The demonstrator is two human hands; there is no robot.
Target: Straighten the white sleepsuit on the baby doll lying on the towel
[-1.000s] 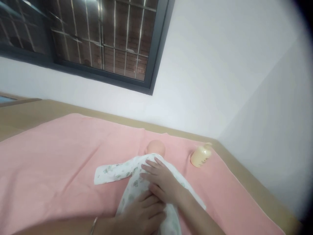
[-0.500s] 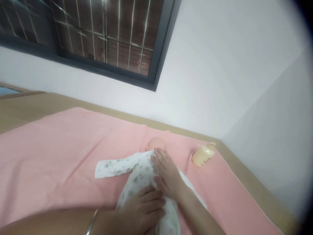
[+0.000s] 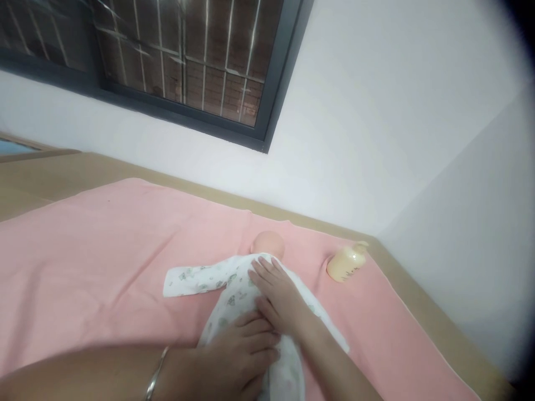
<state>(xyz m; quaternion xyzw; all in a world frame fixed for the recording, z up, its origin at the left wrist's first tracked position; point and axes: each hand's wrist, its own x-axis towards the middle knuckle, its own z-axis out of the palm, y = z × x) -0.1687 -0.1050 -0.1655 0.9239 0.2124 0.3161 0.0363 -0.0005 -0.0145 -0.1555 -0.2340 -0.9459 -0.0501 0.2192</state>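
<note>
Your doll (image 3: 234,295) lies on the pink cloth (image 3: 104,250), its long axis running away from you and its head (image 3: 268,245) toward the wall. One sleeve (image 3: 192,280) stretches out to the left. Your right hand (image 3: 280,295) rests flat on its chest, gripping nothing. Your left hand (image 3: 240,351) lies flat on its lower body, fingers unclenched. A cream bottle (image 3: 345,263) lies tipped over, off to the right.

Pink sheet (image 3: 104,250) covered most of the tan worktop (image 3: 50,172). Cream bottle (image 3: 345,263) lay on its side on the sheet, near the far right corner, cap toward the wall. White wall (image 3: 376,111) behind. Dark-framed window (image 3: 188,61) with bars at upper left.
</note>
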